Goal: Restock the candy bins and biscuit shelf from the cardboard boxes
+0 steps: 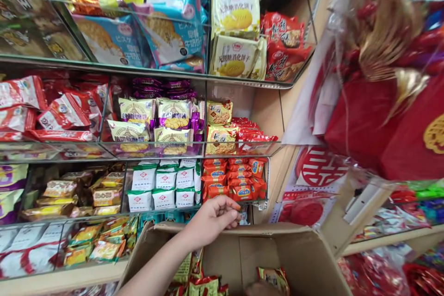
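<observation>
My left hand point(219, 218) is over the far rim of an open cardboard box point(258, 259), its fingers loosely curled and a gap between thumb and forefinger. Nothing shows in it. Just beyond the fingers, on the shelf, are stacks of small orange-red packets point(239, 178). Low inside the box, only a dark, blurred part of my right hand point(262, 289) shows. It is against a gold-and-red snack packet point(274, 278); its fingers are hidden. More gold-and-red packets point(208, 286) lie in the box's left part.
Glass-fronted shelves rise behind the box, with white-and-green packets point(164, 185), cream biscuit packets point(173, 113) and blue biscuit bags point(169, 23). Red bags with gold trim point(360, 115) hang at right, beside a wooden shelf side point(267, 106).
</observation>
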The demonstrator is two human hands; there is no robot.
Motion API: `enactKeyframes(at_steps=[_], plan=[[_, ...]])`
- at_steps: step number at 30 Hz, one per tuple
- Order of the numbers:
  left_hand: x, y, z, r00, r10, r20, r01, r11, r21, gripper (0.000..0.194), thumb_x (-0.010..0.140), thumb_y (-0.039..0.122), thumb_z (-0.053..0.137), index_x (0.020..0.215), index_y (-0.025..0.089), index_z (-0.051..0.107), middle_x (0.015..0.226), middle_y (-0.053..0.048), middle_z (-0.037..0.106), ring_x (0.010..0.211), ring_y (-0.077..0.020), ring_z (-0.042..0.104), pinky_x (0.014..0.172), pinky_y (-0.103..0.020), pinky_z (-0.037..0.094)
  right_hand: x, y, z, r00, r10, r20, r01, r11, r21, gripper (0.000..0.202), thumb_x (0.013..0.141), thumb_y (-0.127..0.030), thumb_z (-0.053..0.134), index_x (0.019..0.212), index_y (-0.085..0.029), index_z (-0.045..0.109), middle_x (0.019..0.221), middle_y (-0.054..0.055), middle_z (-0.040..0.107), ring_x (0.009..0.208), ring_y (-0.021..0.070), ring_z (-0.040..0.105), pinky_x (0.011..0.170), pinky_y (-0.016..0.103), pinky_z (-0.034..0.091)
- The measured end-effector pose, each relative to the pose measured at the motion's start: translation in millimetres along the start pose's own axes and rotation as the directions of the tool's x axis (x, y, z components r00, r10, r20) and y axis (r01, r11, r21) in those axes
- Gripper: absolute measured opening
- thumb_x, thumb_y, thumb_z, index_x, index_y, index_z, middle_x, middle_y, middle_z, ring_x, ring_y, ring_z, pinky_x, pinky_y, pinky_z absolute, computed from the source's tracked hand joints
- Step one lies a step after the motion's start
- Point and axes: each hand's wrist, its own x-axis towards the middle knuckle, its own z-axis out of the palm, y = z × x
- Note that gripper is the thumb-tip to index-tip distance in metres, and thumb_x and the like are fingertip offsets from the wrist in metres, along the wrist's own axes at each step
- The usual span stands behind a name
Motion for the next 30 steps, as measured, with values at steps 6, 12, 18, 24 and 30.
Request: enactKeyframes(at_steps=[6,12,18,24,30], plan=[[0,0,-0.9,0.999,0.033,-0.004,-0.032,0.999,0.041,0.028,0.074,0.037,0.059,0.09,0.014,0.052,0.08,-0.003,0.058,0.069,-0.0107,0.054,0.067,-0.025,0.042,-21,-19,-45,0.982,0.057,-0.182,-0.055,0.998,0.018,0.032,0.062,-0.009,0.049,0.087,-0.019,0.065,0.091,0.014,0.068,0.088,0.0285,0.061,0.07,0.034,0.045],[-12,11,-1.6,0.966,0.139,0.216,-0.175,0.971,0.162,0.048,0.072,0.036,0.062,0.114,0.019,0.047,0.115,-0.011,0.05,0.105,-0.0212,0.048,0.087,-0.034,0.038,-69,-30,-96,0.889,-0.065,-0.452,0.273,0.869,0.413,0.013,0.067,-0.021,0.054,0.078,-0.018,0.061,0.075,0.002,0.062,0.069,0.0157,0.055,0.061,0.023,0.042],[-9,12,10.3,0.971,-0.002,0.239,-0.028,0.992,0.12,0.048,0.065,0.034,0.069,0.103,0.012,0.052,0.091,-0.004,0.059,0.079,-0.0139,0.054,0.073,-0.025,0.041,-78,-37,-120,0.773,0.152,-0.615,0.505,0.438,0.743,0.023,0.072,-0.039,0.058,0.079,-0.018,0.059,0.072,0.0,0.06,0.067,0.0138,0.051,0.063,0.024,0.041],[0,9,18.8,0.987,-0.063,0.151,0.074,0.995,-0.066,0.04,0.061,0.029,0.073,0.091,0.01,0.054,0.078,-0.001,0.058,0.066,-0.008,0.051,0.065,-0.021,0.041,-56,-32,-104,0.761,0.257,-0.596,0.537,0.268,0.8,0.025,0.077,-0.044,0.051,0.073,-0.019,0.053,0.062,-0.004,0.051,0.061,0.0114,0.045,0.057,0.022,0.037],[0,7,19.4,0.985,-0.063,0.163,0.061,0.998,0.013,0.035,0.071,0.034,0.064,0.094,0.011,0.053,0.083,-0.002,0.057,0.07,-0.0091,0.05,0.067,-0.022,0.041,-56,-33,-109,0.672,0.307,-0.674,0.474,0.521,0.71,0.031,0.081,-0.048,0.04,0.076,-0.02,0.052,0.063,-0.002,0.051,0.06,0.0135,0.045,0.056,0.025,0.037]])
